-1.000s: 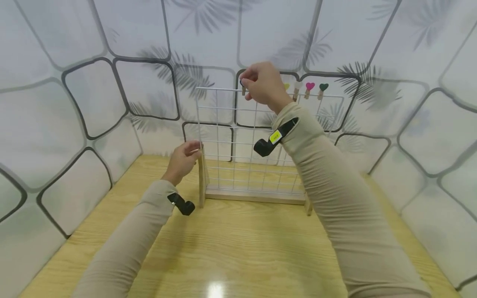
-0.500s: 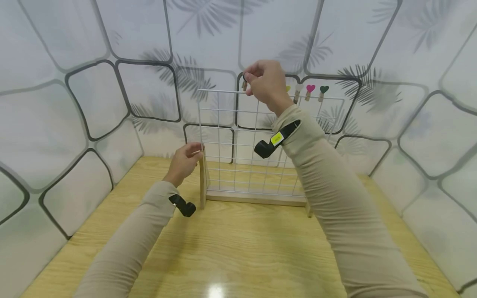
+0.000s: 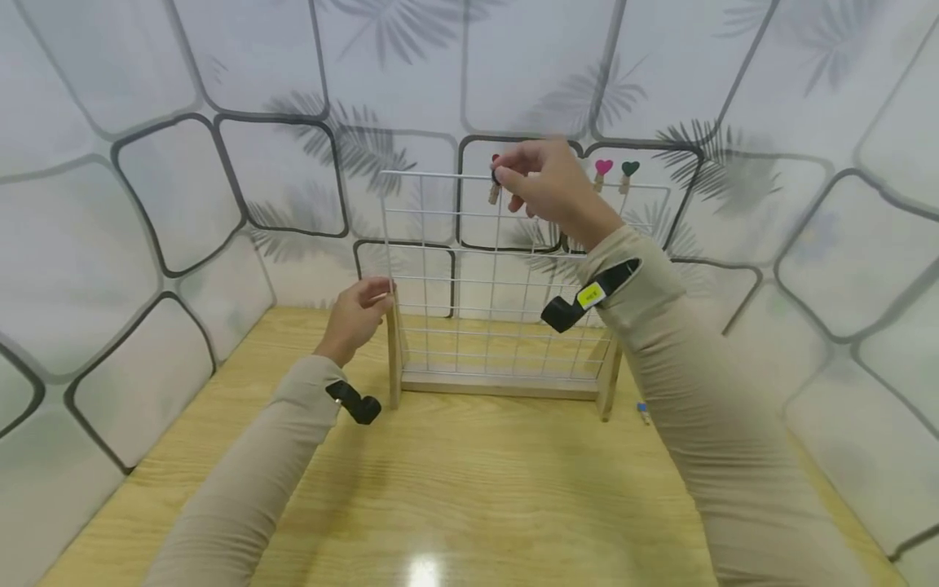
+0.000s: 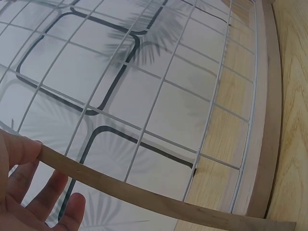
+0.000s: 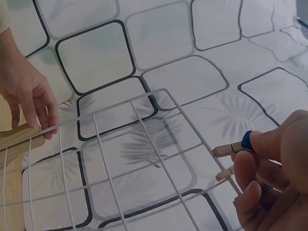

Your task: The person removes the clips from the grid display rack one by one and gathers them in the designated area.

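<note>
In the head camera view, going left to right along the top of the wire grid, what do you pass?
Bare top wire of the wire grid → clothespin pinched by the right hand → pink heart clothespin → dark green heart clothespin.

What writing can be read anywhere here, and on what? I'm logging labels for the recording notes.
Yellow tag on the black strap of the right wrist: it carries dark print, too small and blurred to read.
Nothing else bears writing: the clothespins, the wire grid and the wall show only shapes and patterns.
</note>
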Demonstrator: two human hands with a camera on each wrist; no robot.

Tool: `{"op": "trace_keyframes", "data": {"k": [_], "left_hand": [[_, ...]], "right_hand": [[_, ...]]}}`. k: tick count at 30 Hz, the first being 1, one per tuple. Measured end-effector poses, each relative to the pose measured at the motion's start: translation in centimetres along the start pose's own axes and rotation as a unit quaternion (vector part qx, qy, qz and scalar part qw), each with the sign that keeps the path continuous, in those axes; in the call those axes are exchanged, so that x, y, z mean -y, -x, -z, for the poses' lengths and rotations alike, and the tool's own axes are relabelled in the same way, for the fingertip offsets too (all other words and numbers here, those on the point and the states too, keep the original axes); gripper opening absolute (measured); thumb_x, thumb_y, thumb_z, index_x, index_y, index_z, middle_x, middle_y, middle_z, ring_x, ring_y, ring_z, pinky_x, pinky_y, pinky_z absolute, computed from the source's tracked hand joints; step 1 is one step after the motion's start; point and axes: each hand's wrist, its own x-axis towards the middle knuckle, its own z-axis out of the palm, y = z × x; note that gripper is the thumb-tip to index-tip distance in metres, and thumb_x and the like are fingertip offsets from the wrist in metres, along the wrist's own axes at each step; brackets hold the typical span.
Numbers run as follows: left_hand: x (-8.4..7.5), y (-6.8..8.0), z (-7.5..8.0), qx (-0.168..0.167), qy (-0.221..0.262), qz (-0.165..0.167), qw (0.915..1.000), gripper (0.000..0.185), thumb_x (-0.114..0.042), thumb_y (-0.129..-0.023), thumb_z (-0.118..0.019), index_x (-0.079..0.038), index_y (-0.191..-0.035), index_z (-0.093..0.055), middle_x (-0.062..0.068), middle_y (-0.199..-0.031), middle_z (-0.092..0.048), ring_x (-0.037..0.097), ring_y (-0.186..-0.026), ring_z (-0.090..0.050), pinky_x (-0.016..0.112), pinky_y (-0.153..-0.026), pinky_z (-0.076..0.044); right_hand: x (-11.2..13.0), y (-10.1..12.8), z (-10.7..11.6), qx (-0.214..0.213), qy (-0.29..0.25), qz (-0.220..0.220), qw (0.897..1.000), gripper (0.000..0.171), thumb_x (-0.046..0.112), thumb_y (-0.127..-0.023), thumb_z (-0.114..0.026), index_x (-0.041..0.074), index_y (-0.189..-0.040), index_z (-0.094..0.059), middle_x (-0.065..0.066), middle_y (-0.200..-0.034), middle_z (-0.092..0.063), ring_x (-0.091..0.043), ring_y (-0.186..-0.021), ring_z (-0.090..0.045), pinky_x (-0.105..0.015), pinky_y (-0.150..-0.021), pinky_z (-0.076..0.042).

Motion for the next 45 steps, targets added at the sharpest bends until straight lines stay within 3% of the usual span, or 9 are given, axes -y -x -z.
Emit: {"op": "trace_keyframes", "data": {"k": [6, 17, 22, 28, 32, 39, 45], "left_hand": [[0.3, -0.1, -0.1, 0.007, 0.007, -0.006, 0.9999, 0.036, -0.014, -0.092, -0.054, -0.004, -0.127, -0.049, 0.01, -0.127, -0.052, 0.024, -0.116, -0.048, 0.039, -0.083, -0.044], [0.1, 0.0, 0.3, -0.001, 0.012, -0.012, 0.9999, 0.036, -0.012, -0.092, -0.054, -0.004, -0.127, -0.049, 0.012, -0.126, -0.053, 0.024, -0.115, -0.049, 0.033, -0.077, -0.045], [-0.1, 0.0, 0.4, 0.0, 0.014, -0.011, 0.9998, 0.035, -0.013, -0.092, -0.054, -0.005, -0.127, -0.049, 0.012, -0.126, -0.053, 0.024, -0.115, -0.049, 0.035, -0.077, -0.045], [-0.3, -0.1, 0.4, -0.002, 0.019, -0.006, 0.9998, 0.036, -0.012, -0.092, -0.053, -0.003, -0.127, -0.048, 0.014, -0.127, -0.052, 0.026, -0.116, -0.048, 0.047, -0.085, -0.043], [-0.4, -0.2, 0.3, -0.002, 0.017, -0.003, 0.9998, 0.036, -0.012, -0.092, -0.054, -0.003, -0.127, -0.048, 0.014, -0.127, -0.052, 0.026, -0.116, -0.048, 0.043, -0.084, -0.044], [-0.2, -0.2, 0.1, 0.0, 0.011, 0.003, 0.9999, 0.036, -0.012, -0.092, -0.053, -0.003, -0.127, -0.048, 0.012, -0.128, -0.051, 0.025, -0.116, -0.048, 0.035, -0.08, -0.045], [0.0, -0.1, -0.1, 0.002, 0.008, 0.006, 0.9999, 0.036, -0.011, -0.092, -0.053, -0.005, -0.127, -0.049, 0.011, -0.128, -0.051, 0.024, -0.116, -0.049, 0.034, -0.08, -0.045]], "right_hand": [[-3.5, 3.2, 1.4, -0.015, 0.008, -0.006, 1.0, 0.023, 0.025, -0.091, -0.057, 0.008, -0.104, -0.064, -0.008, -0.087, -0.061, -0.021, -0.062, -0.057, -0.027, -0.05, -0.044], [-11.5, 9.6, 4.5, -0.011, 0.019, -0.08, 0.997, 0.027, 0.025, -0.091, -0.056, 0.003, -0.107, -0.062, -0.01, -0.084, -0.058, -0.023, -0.066, -0.057, -0.029, -0.051, -0.046], [-16.5, 12.4, 6.0, -0.003, 0.037, -0.111, 0.993, 0.035, 0.029, -0.092, -0.055, 0.0, -0.11, -0.06, -0.011, -0.091, -0.06, -0.018, -0.067, -0.058, -0.033, -0.056, -0.048], [-22.3, 15.3, 7.5, 0.014, 0.061, -0.147, 0.987, 0.047, 0.038, -0.092, -0.052, -0.001, -0.117, -0.056, -0.014, -0.096, -0.061, -0.014, -0.071, -0.059, -0.032, -0.06, -0.049], [-25.7, 17.3, 8.2, 0.025, 0.06, -0.167, 0.984, 0.051, 0.039, -0.092, -0.051, -0.004, -0.119, -0.053, -0.019, -0.102, -0.06, -0.013, -0.074, -0.059, -0.032, -0.062, -0.05], [-30.3, 20.4, 8.7, 0.051, 0.048, -0.216, 0.974, 0.058, 0.04, -0.093, -0.048, -0.009, -0.125, -0.046, -0.024, -0.114, -0.055, -0.015, -0.082, -0.059, -0.039, -0.071, -0.05], [-32.6, 22.8, 8.4, 0.065, 0.043, -0.251, 0.965, 0.06, 0.04, -0.094, -0.045, -0.012, -0.126, -0.042, -0.029, -0.121, -0.049, -0.022, -0.089, -0.059, -0.041, -0.075, -0.05]]}}
